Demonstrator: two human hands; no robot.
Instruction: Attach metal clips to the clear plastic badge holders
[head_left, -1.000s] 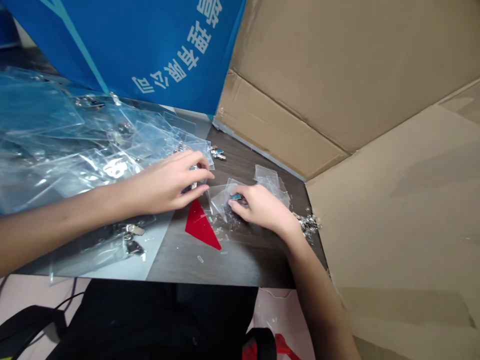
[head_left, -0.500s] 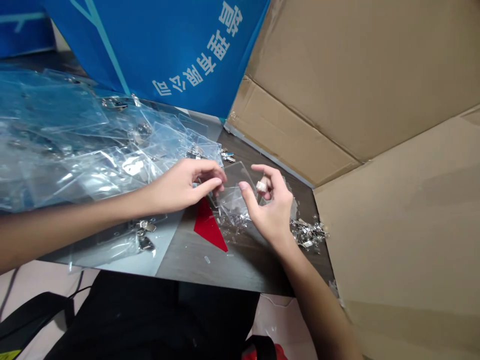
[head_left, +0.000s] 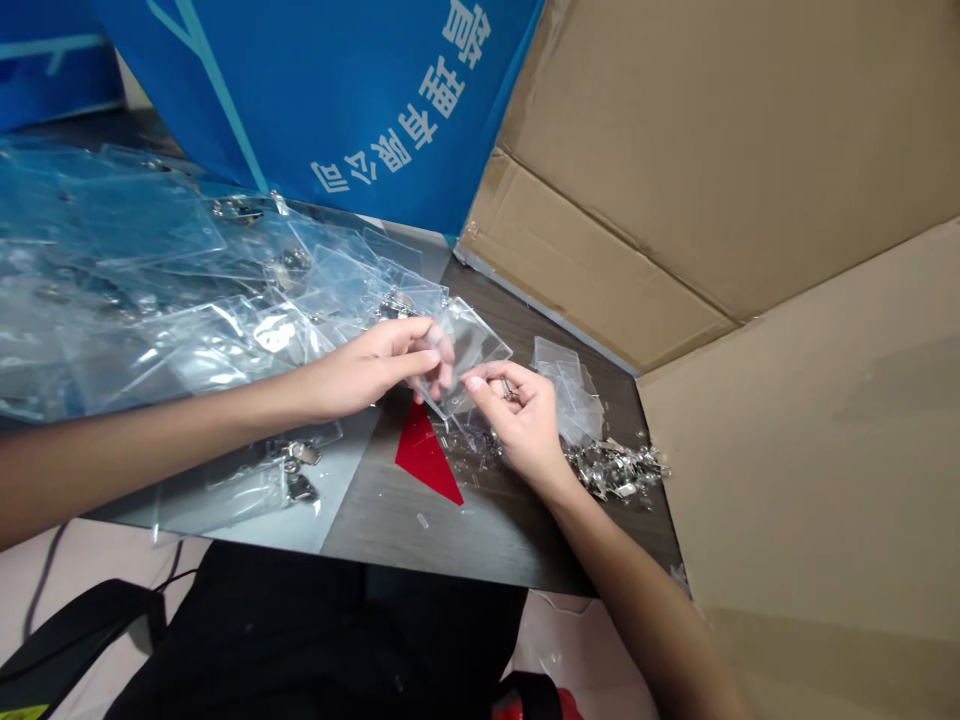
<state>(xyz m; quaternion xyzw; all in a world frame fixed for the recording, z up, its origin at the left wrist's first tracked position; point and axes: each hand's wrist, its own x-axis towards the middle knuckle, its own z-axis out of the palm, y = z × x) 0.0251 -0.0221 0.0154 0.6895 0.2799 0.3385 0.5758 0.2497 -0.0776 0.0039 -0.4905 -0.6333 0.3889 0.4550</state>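
clear rigid plastic badge holder point(head_left: 471, 352) is what i see at the centre of my feed, tilted above the table and pinched at its lower left edge by the left hand point(head_left: 382, 365), whose fingers curl narrowly around it. the right hand point(head_left: 525, 425) sits just beside the holder, thumb and forefinger closed in a tight pinch on what looks like a small silver metal piece point(head_left: 509, 390), though it is too small for me to be sure. a stack of small clear plastic sleeves point(head_left: 570, 400) lies just right of that hand, and a loose heap of silver metal clips point(head_left: 615, 470) lies beyond it, toward the right. below the hands, a flat red triangular sheet point(head_left: 424, 460) lies on the dark wood-grain tabletop point(head_left: 510, 545), with clear plastic scraps point(head_left: 471, 445) scattered beside it. a large mound of clear plastic bags with metal clips point(head_left: 142, 280) fills the upper left of the frame, reaching the left forearm. a blue printed banner point(head_left: 315, 100) stands along the top, and brown cardboard sheets point(head_left: 787, 400) wall off the right.
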